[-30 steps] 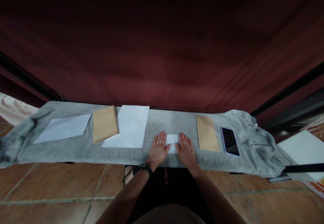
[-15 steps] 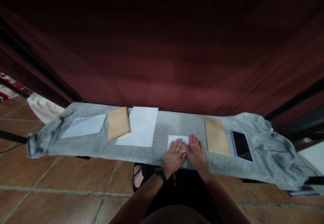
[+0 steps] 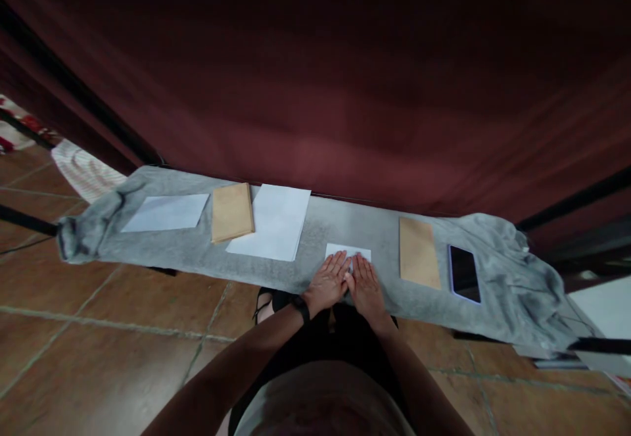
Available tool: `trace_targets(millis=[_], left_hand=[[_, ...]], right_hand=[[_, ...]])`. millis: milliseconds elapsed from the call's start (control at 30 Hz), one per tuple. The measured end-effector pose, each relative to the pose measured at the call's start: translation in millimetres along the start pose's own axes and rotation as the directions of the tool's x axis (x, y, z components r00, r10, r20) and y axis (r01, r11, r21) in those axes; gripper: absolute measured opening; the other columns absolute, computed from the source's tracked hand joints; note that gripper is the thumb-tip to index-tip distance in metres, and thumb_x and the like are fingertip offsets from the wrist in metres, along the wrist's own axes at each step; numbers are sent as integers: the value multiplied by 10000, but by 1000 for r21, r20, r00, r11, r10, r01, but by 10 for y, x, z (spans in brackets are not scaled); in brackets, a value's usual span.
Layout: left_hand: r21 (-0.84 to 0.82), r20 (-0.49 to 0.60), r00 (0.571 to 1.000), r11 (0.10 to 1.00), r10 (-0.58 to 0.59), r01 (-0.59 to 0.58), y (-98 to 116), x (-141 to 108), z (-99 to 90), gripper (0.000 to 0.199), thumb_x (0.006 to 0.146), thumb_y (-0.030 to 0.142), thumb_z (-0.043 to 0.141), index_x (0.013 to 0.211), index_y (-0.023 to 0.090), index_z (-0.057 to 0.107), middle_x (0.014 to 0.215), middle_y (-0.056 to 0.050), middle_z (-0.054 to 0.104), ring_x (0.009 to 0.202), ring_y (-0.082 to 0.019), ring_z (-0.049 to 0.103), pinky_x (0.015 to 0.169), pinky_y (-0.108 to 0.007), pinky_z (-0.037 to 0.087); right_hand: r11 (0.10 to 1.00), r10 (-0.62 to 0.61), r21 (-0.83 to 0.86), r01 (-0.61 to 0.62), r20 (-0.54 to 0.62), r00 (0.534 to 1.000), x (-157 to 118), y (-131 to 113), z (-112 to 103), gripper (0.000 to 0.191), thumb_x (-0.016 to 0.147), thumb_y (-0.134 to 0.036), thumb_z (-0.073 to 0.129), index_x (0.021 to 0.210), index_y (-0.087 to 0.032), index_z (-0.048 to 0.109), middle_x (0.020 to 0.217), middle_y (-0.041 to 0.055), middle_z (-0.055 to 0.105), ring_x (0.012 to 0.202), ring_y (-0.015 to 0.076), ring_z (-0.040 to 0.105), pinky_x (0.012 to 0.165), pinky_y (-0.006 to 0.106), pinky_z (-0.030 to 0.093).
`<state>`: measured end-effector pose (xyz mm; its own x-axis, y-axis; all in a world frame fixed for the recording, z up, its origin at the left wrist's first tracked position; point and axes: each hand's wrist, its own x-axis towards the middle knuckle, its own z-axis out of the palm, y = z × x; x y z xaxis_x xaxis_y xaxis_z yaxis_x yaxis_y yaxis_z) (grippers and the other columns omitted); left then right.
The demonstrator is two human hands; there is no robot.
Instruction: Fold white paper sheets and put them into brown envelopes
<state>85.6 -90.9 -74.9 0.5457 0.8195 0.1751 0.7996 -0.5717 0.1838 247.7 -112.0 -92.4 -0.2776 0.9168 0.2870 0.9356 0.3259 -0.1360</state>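
Note:
A small folded sheet of white paper lies on the grey cloth, mostly covered by my hands. My left hand is pressed flat on its left part, fingers stretched out. Over its right part lies my right hand, also flat, with the thumbs close together in the middle. Only the far edge and corners of the paper show. To the right of my hands is a brown envelope; to their left lies a stack of white sheets.
Several brown envelopes are stacked partly over the white sheets. Farther left is another white sheet. A phone lies at the right. The grey cloth covers a narrow bench before a dark red curtain.
My right hand has moved left over the paper, closer to my left hand. The head view has shifted and tilted slightly; the other things lie as before.

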Motion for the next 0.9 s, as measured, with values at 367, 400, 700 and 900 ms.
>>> trace_targets(millis=[367,400,700,900], left_hand=[[-49,62,995,996,84,-81,-87,-54,-160,637,1014,540,442,1556,215,360,1670,-144,254,1553,-278,202,1254,-465,193],[-51,63,994,995,84,-81,-86,-53,-163,636,1012,539,448,1555,220,361,1670,-140,256,1551,-279,210,1253,-466,197],[-58,70,996,997,54,-50,-84,-36,-130,634,1023,549,411,1550,199,371,1667,-133,269,1548,-254,227,1259,-441,177],[-43,43,998,998,-50,52,83,123,-25,581,1058,468,312,1537,151,398,1639,-143,333,1540,-249,254,1261,-468,181]], right_hand=[[999,43,-27,-45,-58,997,-70,148,37,600,1067,-351,290,1558,-6,313,1599,254,342,1481,325,350,1178,529,327],[998,53,-29,-55,-63,997,-78,150,33,603,1065,-350,299,1559,-4,309,1597,261,339,1477,327,358,1174,532,333],[992,123,-28,-127,-108,986,-112,161,49,627,1059,-377,304,1577,-25,275,1582,259,373,1449,339,401,1158,533,348],[988,140,-51,-146,-93,986,-95,124,13,589,1037,-288,324,1563,-23,310,1585,242,379,1457,316,393,1179,504,319]])
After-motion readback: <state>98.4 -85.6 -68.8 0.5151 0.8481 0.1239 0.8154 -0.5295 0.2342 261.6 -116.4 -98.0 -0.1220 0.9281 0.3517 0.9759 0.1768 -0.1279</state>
